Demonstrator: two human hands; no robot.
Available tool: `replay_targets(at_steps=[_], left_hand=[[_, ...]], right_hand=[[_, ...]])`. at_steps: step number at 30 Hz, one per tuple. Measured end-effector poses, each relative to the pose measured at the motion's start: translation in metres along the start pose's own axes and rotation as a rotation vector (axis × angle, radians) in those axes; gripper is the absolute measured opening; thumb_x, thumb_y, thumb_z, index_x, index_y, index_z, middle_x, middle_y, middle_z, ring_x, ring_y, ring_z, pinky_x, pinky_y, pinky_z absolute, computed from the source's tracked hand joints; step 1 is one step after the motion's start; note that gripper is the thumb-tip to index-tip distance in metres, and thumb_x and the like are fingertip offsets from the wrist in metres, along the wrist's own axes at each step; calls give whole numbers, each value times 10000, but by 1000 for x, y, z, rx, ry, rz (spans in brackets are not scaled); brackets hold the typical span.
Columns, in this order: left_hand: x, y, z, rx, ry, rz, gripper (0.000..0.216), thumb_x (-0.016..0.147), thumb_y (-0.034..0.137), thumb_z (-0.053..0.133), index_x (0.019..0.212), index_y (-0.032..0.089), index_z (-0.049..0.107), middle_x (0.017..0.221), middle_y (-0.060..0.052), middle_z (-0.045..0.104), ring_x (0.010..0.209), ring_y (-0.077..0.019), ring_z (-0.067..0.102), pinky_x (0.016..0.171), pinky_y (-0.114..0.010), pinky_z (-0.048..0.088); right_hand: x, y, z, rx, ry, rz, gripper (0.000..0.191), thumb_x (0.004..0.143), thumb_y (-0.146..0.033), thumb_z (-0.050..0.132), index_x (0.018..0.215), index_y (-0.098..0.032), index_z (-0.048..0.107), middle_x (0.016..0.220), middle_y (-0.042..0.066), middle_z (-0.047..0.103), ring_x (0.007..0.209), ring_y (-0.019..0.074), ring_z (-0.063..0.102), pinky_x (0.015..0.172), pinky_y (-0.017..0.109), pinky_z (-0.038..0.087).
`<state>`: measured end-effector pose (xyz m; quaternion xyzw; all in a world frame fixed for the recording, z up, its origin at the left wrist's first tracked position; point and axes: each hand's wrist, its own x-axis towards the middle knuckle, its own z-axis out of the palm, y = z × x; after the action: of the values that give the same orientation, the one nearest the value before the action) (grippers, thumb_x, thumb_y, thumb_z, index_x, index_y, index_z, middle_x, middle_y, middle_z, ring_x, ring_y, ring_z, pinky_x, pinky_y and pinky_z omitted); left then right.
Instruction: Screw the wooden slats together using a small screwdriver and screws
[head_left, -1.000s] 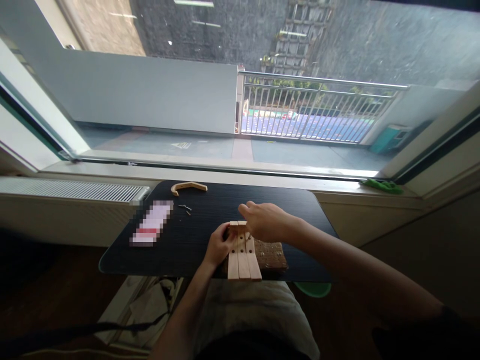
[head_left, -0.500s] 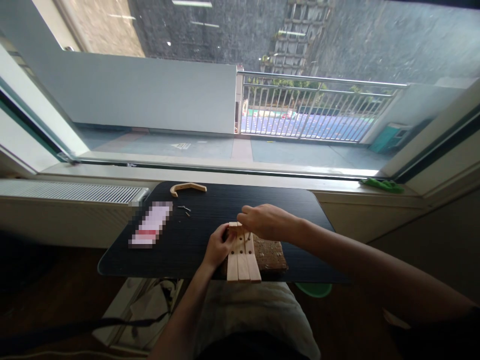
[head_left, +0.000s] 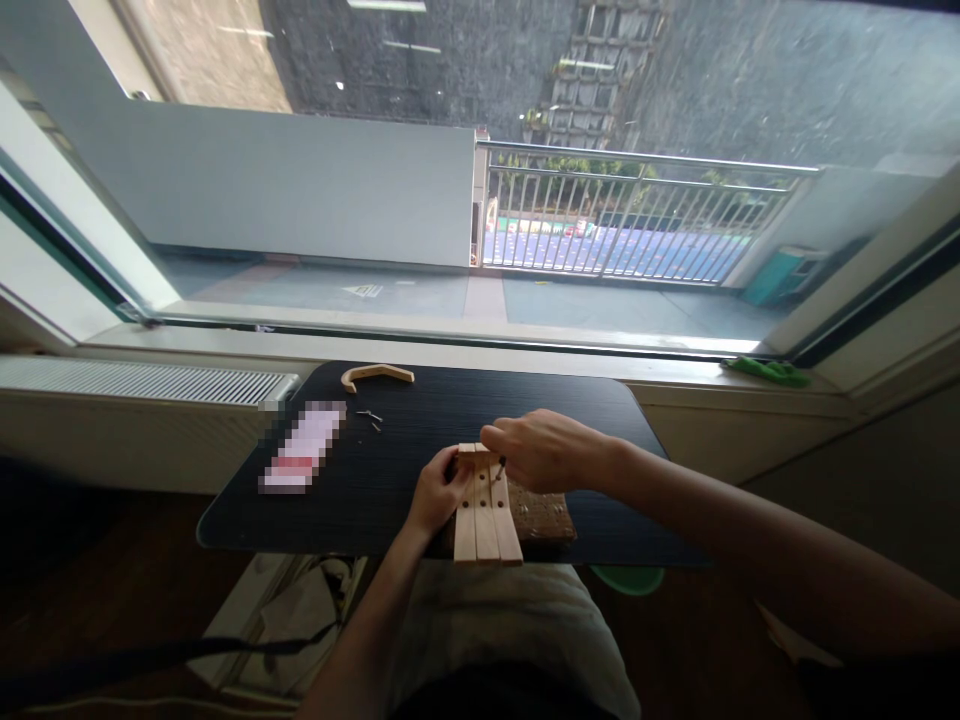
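Observation:
Three light wooden slats (head_left: pixel 486 515) with holes lie side by side at the near edge of a black table (head_left: pixel 420 480), over a brown perforated board (head_left: pixel 546 512). My left hand (head_left: pixel 433 492) grips the left side of the slats, fingers curled round them. My right hand (head_left: pixel 541 450) hovers over their far end, pinching a small dark screw-like piece whose tip points down at a slat.
A curved wooden piece (head_left: pixel 376 375) lies at the table's far edge. Two small screws (head_left: pixel 370 418) and a blurred pink-white packet (head_left: pixel 304 446) lie to the left. A radiator (head_left: pixel 142 381) runs under the window sill. A green cloth (head_left: pixel 766 371) rests on the sill.
My right hand has shifted slightly right and lowered the pinched dark piece toward the slats. My left hand and the slats have stayed put.

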<state>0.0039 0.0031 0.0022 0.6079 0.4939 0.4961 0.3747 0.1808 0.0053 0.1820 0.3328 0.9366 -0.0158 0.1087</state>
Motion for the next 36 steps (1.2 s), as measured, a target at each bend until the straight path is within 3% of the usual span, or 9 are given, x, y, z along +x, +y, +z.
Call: replay_targets(at_steps=[8,26,36], left_hand=[[0,1,0,-15,1,-1,207,788,303,644,943,170,682,917,-57,727,853,-214,661,784,-311,522],[0,-1,0,-13,5,-12,222,781,322,662,942,171,688,908,-57,730,866,-218,662,788,-309,523],[0,-1,0,-8,5,-12,208,786,315,660,933,171,686,910,-57,725,863,-214,663,788,-303,520]], right_hand=[[0,2,4,20,43,-4,160,941,-255,410,1038,-167,501,922,69,658,674,171,630,489,288,282],[2,-2,3,5,30,47,174,931,-234,415,1064,-173,509,917,77,678,686,192,645,507,284,309],[2,-3,4,14,56,57,170,938,-217,412,1083,-165,486,894,75,686,668,176,639,485,280,253]])
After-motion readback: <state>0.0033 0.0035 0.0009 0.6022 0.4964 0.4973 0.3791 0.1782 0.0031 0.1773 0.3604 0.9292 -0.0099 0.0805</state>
